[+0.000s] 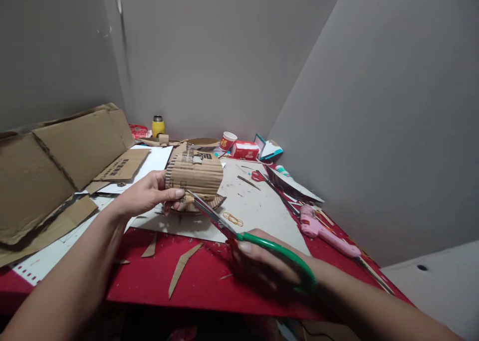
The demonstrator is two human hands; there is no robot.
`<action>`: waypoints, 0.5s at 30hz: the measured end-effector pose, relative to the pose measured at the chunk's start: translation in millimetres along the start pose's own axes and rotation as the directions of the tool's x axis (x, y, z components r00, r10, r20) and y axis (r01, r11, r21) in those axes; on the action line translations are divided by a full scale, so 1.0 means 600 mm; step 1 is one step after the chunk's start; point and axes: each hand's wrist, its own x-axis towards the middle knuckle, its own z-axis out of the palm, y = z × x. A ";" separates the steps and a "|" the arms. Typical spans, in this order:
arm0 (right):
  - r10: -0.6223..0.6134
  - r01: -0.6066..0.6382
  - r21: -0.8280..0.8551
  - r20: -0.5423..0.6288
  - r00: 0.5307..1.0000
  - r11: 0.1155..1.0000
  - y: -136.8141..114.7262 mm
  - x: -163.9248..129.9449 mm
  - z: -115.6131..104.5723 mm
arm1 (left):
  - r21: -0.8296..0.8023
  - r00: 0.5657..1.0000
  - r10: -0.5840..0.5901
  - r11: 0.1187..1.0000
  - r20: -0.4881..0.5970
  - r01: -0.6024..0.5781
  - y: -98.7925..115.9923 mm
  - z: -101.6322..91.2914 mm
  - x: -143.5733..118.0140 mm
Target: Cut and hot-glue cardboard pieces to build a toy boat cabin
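Note:
My left hand [157,194] grips the left edge of a curved piece of corrugated cardboard [196,176], thumb in front and fingers behind. Printed black characters show on the cardboard's upper part. My right hand [262,258] is closed round the green handles of a pair of scissors [277,249]. The blades point up and to the left, their tips at the cardboard's lower edge near my left thumb. Whether the blades bite into the cardboard I cannot tell. Below the cardboard a yellow looped band [232,219] lies on a white sheet [258,201].
A large folded cardboard box [86,146] stands at the left. On the red table [209,296] lie cardboard offcuts [183,268]. To the right are a pink glue gun [327,234] and red-handled scissors [257,176]. Farther back stand a yellow bottle [157,126], a paper cup [227,140] and a red tissue pack [245,150].

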 end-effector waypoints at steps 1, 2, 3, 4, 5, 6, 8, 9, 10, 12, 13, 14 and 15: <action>-0.007 0.006 0.019 0.035 0.999 1.000 0.004 0.001 -0.001 | 0.003 1.000 -0.002 1.000 0.004 0.002 0.000 -0.001 -0.001; -0.010 0.008 0.030 0.055 0.998 1.000 0.006 0.002 -0.001 | 0.005 1.000 -0.004 1.000 0.010 0.003 0.000 -0.002 -0.002; -0.005 0.002 0.037 0.060 0.998 0.999 0.008 0.002 -0.002 | 0.006 1.000 -0.005 1.000 0.019 0.005 0.000 -0.003 -0.003; 0.003 -0.006 0.049 0.061 0.998 0.999 0.010 0.002 -0.003 | 0.007 1.000 -0.007 1.000 0.030 0.007 0.001 -0.003 -0.005; 0.006 -0.011 0.063 0.067 0.998 0.998 0.010 0.000 -0.004 | 0.009 0.999 -0.008 1.000 0.043 0.008 0.002 -0.003 -0.007; 0.007 -0.012 0.075 0.073 0.997 0.997 0.009 -0.002 -0.005 | 0.010 0.998 -0.010 1.000 0.058 0.009 0.003 -0.003 -0.009; 0.001 -0.010 0.101 0.091 0.996 0.995 0.007 -0.006 -0.006 | 0.010 0.996 -0.011 1.000 0.092 0.010 0.004 -0.004 -0.013; -0.002 -0.009 0.109 0.104 0.995 0.994 0.005 -0.008 -0.005 | 0.008 0.994 -0.010 1.000 0.107 0.009 0.004 -0.005 -0.014; 0.001 -0.014 0.112 0.112 0.994 0.994 0.003 -0.010 -0.005 | 0.006 0.993 -0.008 1.000 0.120 0.007 0.004 -0.006 -0.016; 0.009 -0.021 0.106 0.115 0.993 0.994 0.000 -0.012 -0.001 | 0.004 0.990 -0.006 1.000 0.140 0.006 0.002 -0.009 -0.018; 0.003 -0.015 0.102 0.120 0.993 0.995 -0.001 -0.013 0.003 | 0.003 0.989 -0.007 1.000 0.148 0.006 0.002 -0.010 -0.019; -0.004 -0.009 0.105 0.123 0.992 0.994 -0.001 -0.013 0.007 | 0.003 0.988 -0.008 1.000 0.156 0.008 0.001 -0.010 -0.020; -0.010 -0.004 0.123 0.110 0.994 0.992 -0.001 -0.014 0.011 | 0.002 0.986 -0.010 1.000 0.164 0.010 0.000 -0.011 -0.020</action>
